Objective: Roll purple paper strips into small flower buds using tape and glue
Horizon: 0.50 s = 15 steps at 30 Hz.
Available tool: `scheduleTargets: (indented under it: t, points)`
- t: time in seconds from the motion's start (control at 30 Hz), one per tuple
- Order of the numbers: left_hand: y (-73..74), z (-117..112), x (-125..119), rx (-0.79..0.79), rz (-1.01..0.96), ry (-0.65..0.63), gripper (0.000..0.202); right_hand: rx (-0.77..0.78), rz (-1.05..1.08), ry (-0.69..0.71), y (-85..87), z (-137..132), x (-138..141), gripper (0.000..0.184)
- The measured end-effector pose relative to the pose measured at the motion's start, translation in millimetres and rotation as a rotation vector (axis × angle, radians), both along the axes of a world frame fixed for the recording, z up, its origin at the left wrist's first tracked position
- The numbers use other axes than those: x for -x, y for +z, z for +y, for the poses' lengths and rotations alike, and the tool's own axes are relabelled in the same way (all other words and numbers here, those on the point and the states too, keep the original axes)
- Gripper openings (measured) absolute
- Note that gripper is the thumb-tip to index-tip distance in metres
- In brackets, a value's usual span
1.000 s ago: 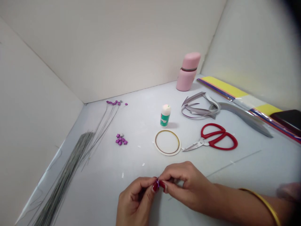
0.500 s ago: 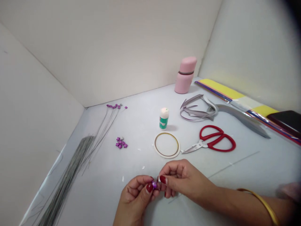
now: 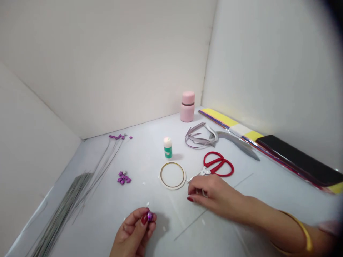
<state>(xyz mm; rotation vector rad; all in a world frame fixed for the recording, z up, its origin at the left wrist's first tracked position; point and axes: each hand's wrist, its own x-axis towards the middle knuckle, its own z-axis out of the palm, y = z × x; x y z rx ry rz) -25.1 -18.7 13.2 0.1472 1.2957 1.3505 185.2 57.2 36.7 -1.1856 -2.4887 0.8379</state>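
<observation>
The person's left hand [image 3: 132, 232] sits near the bottom of the view, its fingers curled shut around a shiny purple bead [image 3: 149, 216], which is pinched against the thumb (the dark red nail lies right beside it). The bead looks like a small foil flower, but it is too small and partly covered to be sure.

The right hand [image 3: 211, 194] reaches in from the right, a gold bangle [image 3: 302, 228] on its arm. Its fingers are loosely bent and lie just by the blades of the red-handled scissors [image 3: 218, 165] – whether they touch the blades or pinch anything, I cannot tell.

Left of the scissors lies a gold-rimmed ring on a white paper disc [image 3: 173, 175], with a green-labelled glue bottle [image 3: 167, 147] just beyond it. Farther back stands a pink flask [image 3: 187, 106], and curled grey paper strips [image 3: 199, 137] lie beside a longer grey strip [image 3: 237, 144]. Along the far right are a pack of coloured paper [image 3: 217, 117] and a black phone [image 3: 294, 160].

On the left lie a bundle of thin wires [image 3: 64, 210], some wire stems tipped with purple beads [image 3: 118, 136] and a small heap of purple flowers [image 3: 123, 177] – all on a white board [image 3: 107, 185].
</observation>
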Motion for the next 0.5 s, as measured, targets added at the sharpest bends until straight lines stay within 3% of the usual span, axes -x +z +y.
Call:
scheduleTargets:
  t: [0.13,0.23,0.3,0.4,0.5]
  points:
    - [2.7,-4,1,-0.043,-0.004,-0.03,0.028,-0.056,-0.146,0.174,-8.3,-11,-14,0.01]
    - [4.3,-5,0,-0.069,0.016,-0.042,0.02,-0.206,-0.228,0.274,-17.2,-20,-12,0.004]
    - [4.9,-6,1,-0.077,0.014,-0.044,0.016,-0.343,-0.288,0.382,-19.5,-24,-7,0.01]
    - [5.1,-7,2,-0.098,-0.025,-0.072,0.016,-0.512,-0.429,0.533,-15.1,-32,4,0.015]
    - [5.6,-9,4,-0.136,-0.084,-0.115,0.016,-0.555,-0.569,0.615,-5.5,-39,19,0.019]
